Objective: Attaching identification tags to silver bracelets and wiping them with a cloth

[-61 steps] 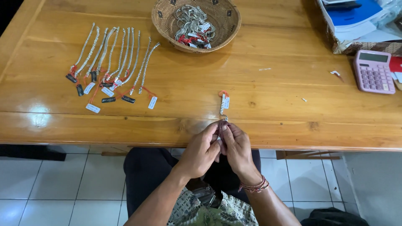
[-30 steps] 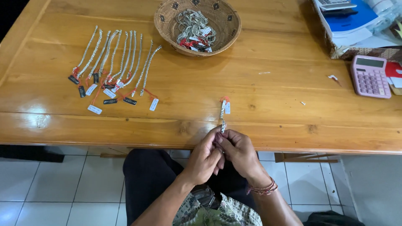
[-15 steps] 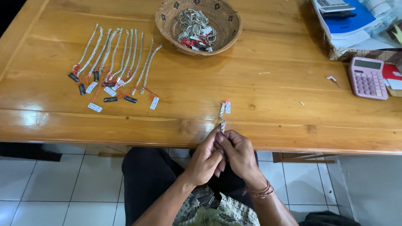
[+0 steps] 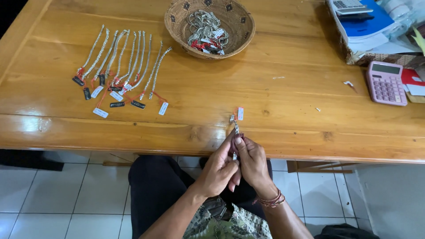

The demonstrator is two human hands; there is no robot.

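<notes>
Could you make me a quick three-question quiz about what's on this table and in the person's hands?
1. True or false: the basket is empty.
2. What do both hands hold at the table's front edge? A) the pink calculator B) a silver chain with tags C) a blue book
3. Fill in: the chains laid in a row lie to the ______ of the basket.

Key:
1. False; it holds a heap of silver chains.
2. B; the left hand and right hand pinch the chain together.
3. Left.
</notes>
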